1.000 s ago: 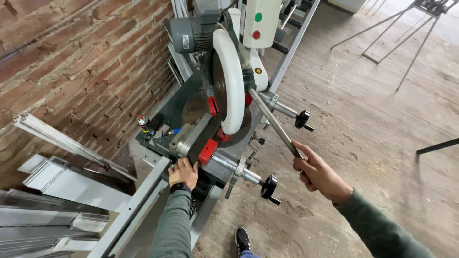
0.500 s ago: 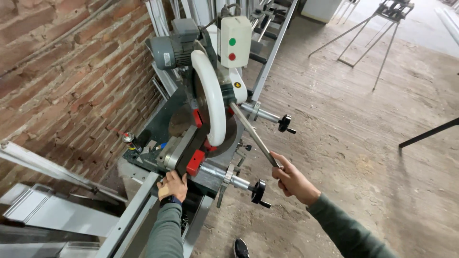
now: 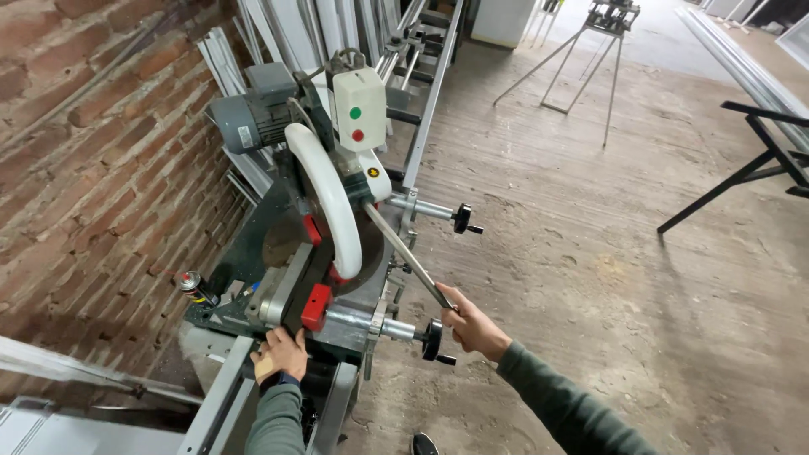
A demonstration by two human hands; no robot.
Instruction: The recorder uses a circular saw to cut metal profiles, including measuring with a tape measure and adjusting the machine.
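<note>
Here, a chop saw (image 3: 324, 211) stands raised over its bed beside the brick wall (image 3: 76, 152).
Right hand (image 3: 472, 324) grips the lever handle (image 3: 406, 257); left hand (image 3: 281, 354) presses the aluminium profile (image 3: 221, 403) flat. Judging by this, pull steadily, keeping fingers away from the blade guard (image 3: 330, 195).

We stand at a chop saw (image 3: 324, 227) that sits beside a brick wall (image 3: 93, 168) on our left. Our left hand (image 3: 281, 354) rests on the saw's base, near the clamp block (image 3: 317, 307). Our right hand (image 3: 472, 322) is to the right, wrapped around the end of the long handle (image 3: 404, 255). The motor (image 3: 249, 120) sits at the top, behind the blade guard (image 3: 330, 198). A spray can (image 3: 194, 286) stands left of the base. A metal stand (image 3: 590, 59) is far behind, on the floor (image 3: 590, 278).
</note>
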